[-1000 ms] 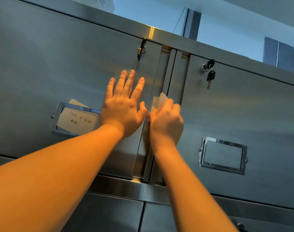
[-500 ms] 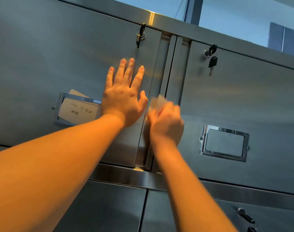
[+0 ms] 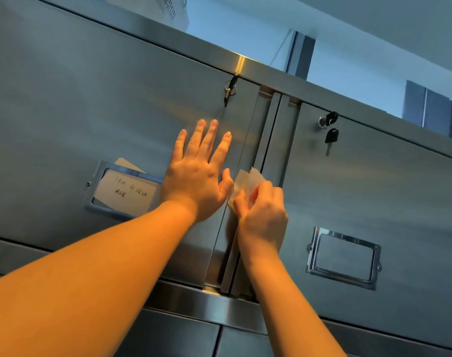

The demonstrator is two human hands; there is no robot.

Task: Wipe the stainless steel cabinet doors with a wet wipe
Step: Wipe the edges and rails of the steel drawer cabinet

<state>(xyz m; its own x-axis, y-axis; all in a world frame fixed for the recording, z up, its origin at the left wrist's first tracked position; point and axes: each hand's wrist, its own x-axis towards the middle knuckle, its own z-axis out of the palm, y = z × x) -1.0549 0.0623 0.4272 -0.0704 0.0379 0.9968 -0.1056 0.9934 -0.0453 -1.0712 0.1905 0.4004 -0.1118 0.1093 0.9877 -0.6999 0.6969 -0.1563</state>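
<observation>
Only the head view is given, and it looks up at two upper stainless steel cabinet doors that meet at a recessed centre seam [image 3: 265, 161], which serves as the landmark. Of the two hands, the left hand [image 3: 198, 176] lies spread flat, fingers straight, on the left door [image 3: 91, 104] just left of the seam, apparently bracing that door. The right hand [image 3: 262, 212] has its fingers curled round a folded white wet wipe [image 3: 247, 180] and presses it against the seam about midway up, with the upper corner of the wipe showing above the knuckles. Left of the seam sit a label holder with a handwritten card [image 3: 124, 190] and, higher up, a key in its lock [image 3: 230, 90]; right of the seam, on the right door [image 3: 390, 191], are another lock with a hanging black key [image 3: 330, 136] and an empty label frame [image 3: 343, 257]. As a judgement, the work is at the folded door edges. No wet streaks or clear dirt show on either door face, so I cannot tell which panels are already wiped; the lower doors [image 3: 168, 338] below the seam may still be left.
</observation>
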